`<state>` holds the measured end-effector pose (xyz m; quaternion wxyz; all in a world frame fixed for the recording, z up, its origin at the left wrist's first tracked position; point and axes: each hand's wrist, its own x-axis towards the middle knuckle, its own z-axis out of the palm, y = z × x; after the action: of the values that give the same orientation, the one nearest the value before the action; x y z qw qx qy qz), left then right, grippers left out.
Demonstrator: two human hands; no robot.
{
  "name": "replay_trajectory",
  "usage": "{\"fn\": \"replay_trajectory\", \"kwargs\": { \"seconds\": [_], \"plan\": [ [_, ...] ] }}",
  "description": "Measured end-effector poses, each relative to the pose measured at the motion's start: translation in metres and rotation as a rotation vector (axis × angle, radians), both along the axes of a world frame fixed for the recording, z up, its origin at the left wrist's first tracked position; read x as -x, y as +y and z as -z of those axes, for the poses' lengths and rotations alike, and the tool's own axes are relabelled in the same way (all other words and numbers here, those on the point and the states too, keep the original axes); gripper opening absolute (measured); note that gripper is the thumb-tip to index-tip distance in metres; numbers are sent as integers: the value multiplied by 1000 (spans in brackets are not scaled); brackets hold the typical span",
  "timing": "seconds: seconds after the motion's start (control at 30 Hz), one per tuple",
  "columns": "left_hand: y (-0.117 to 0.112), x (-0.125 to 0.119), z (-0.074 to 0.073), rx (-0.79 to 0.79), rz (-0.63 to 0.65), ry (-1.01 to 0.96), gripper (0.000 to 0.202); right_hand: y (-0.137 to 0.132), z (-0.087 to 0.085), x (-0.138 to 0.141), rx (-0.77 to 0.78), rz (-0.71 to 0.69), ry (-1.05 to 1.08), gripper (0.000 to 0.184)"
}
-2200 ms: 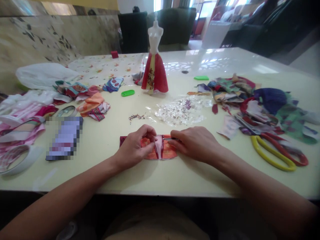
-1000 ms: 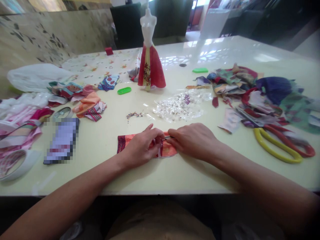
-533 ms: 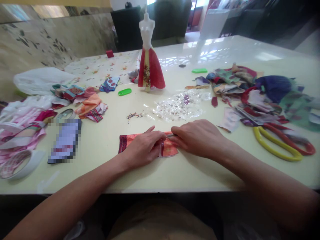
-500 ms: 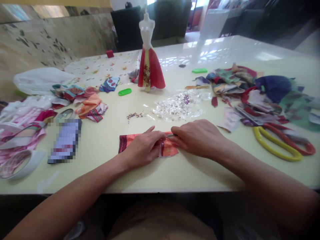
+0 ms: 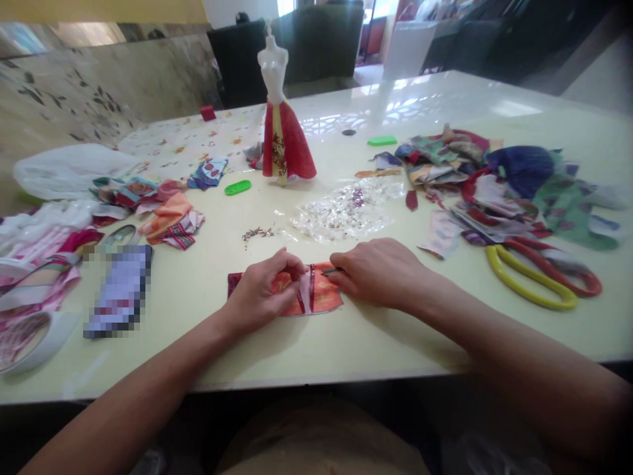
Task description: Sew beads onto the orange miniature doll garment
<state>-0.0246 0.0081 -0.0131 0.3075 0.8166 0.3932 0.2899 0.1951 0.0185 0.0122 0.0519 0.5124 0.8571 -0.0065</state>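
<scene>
A small red and orange fabric piece point(image 5: 321, 300) lies flat near the table's front edge. My left hand point(image 5: 262, 293) rests on its left half with fingers curled, pinching a pale strip at the fabric's middle. My right hand point(image 5: 378, 272) lies closed on the right end of the fabric and grips a thin dark tool point(image 5: 332, 270) whose tip points left toward the strip. Behind the hands lies a clear plastic sheet with small beads point(image 5: 343, 214) and a loose pinch of beads point(image 5: 257, 233).
A white mannequin with a red skirt point(image 5: 281, 142) stands at the back centre. Fabric scraps point(image 5: 494, 185) and yellow and red scissors point(image 5: 539, 280) lie right. More scraps point(image 5: 168, 221), a tape roll point(image 5: 30, 336), plastic bags point(image 5: 69, 168) and two green clips point(image 5: 238, 187) lie left and behind.
My left hand's fingers have curled up from lying flat and now pinch the pale strip. The right hand stays on the fabric's right end. The view has shifted slightly.
</scene>
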Motion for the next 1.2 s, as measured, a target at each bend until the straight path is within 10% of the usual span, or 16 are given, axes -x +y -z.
{"fn": "replay_trajectory", "kwargs": {
  "seconds": [0.4, 0.8, 1.2],
  "plan": [
    [1, 0, -2, 189, -3, -69, 19, 3, -26, -17, -66, 72, 107, 32],
    [-7, 0, -13, 867, -48, -930, 21, -7, -8, -2, -172, -14, 543, 30],
    [-4, 2, -17, 1047, -13, -1114, 14, -13, 0, 4, -208, -92, 637, 32]
  ]
}}
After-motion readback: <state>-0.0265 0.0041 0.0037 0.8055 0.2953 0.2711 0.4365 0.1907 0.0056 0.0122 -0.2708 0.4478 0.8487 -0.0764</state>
